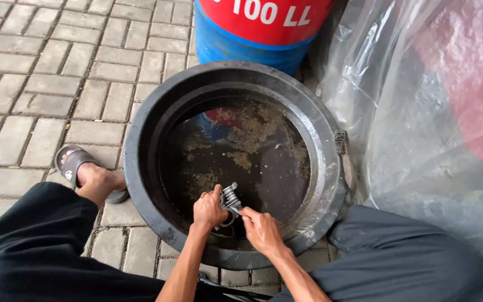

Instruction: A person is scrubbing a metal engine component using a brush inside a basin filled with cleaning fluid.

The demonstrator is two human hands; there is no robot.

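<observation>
A small grey metal part (230, 197) was gripped from the left by the left hand (208, 210), fingers closed around it, and was touched from below by the fingertips of the right hand (261, 229); whether that hand was clamped on it could not be told. The part was held just above dark, scummy liquid (241, 151) inside a round black basin (146, 128). A sandalled foot (88, 176) was planted on paving bricks (40, 72) beside it, a blue-and-red drum (258, 28) behind, and clear plastic sheeting (398, 112) to the right.
</observation>
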